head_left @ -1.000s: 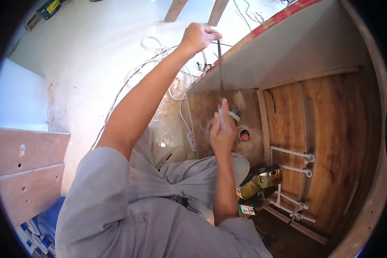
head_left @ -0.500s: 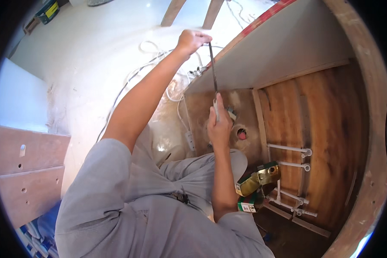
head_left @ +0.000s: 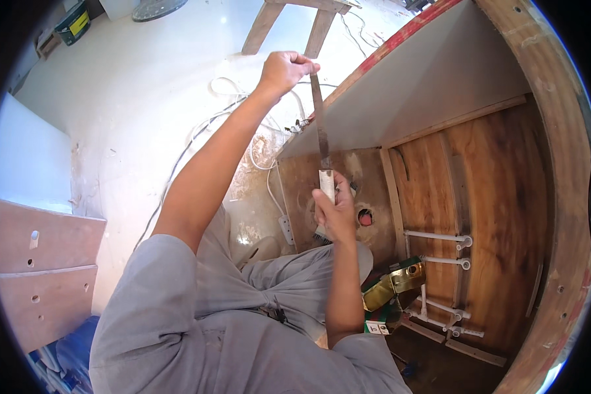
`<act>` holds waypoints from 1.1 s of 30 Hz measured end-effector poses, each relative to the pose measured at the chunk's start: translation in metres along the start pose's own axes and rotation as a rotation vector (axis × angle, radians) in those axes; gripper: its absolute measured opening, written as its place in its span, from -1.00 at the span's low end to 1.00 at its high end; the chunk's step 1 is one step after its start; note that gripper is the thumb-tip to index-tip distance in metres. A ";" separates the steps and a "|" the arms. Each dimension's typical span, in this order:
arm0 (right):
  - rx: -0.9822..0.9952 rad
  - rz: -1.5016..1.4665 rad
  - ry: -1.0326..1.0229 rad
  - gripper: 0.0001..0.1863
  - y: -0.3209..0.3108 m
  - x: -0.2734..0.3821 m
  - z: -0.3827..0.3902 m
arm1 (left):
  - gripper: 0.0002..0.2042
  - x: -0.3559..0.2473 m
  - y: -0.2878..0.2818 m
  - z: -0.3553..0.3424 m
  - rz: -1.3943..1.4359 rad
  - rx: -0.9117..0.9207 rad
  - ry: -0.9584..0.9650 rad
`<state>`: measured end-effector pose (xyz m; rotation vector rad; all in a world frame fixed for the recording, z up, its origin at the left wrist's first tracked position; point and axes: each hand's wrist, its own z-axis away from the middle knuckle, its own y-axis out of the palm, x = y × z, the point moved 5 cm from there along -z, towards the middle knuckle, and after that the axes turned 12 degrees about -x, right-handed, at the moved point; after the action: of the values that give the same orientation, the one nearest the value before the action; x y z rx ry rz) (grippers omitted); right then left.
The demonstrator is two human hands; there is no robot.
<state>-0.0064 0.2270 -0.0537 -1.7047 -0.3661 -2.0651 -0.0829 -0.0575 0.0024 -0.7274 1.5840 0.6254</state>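
A long flat metal file [head_left: 321, 125] with a white handle [head_left: 326, 184] is stretched between my two hands, over the edge of a wooden cabinet [head_left: 433, 39]. My left hand [head_left: 282, 73] pinches the far tip of the blade. My right hand [head_left: 335, 210] is wrapped round the handle, thumb toward its near end. The blade runs close in front of the panel's near corner; I cannot tell whether it touches. Behind my right hand, a dark-bristled brush [head_left: 321, 234] shows in part against the brown board [head_left: 295, 190].
White pipes [head_left: 440, 236] stick out along the cabinet's wood-grain back. Opened green-and-gold tins or boxes [head_left: 394, 289] stand near my right forearm. White cables [head_left: 220, 88] and a power strip [head_left: 285, 230] lie left of the cabinet. A wooden stool [head_left: 262, 29] stands beyond my left hand.
The file has shifted toward me and turned so its broad face shows. My right hand has come lower, and my left slightly down and left. Both keep their hold.
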 end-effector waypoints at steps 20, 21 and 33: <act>-0.222 0.206 -0.066 -0.58 -0.008 0.005 -0.010 | -0.87 0.016 0.009 0.001 0.033 0.015 -0.078; -0.173 0.223 -0.053 -0.58 0.003 -0.003 -0.024 | -0.85 0.034 0.001 -0.007 0.047 -0.040 -0.128; -0.185 0.403 -0.171 -0.57 0.008 -0.022 -0.038 | -0.83 0.048 -0.005 -0.014 0.079 -0.014 -0.141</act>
<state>-0.0318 0.2057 -0.0832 -1.8865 0.1180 -1.7086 -0.0921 -0.0761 -0.0434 -0.6205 1.4847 0.7306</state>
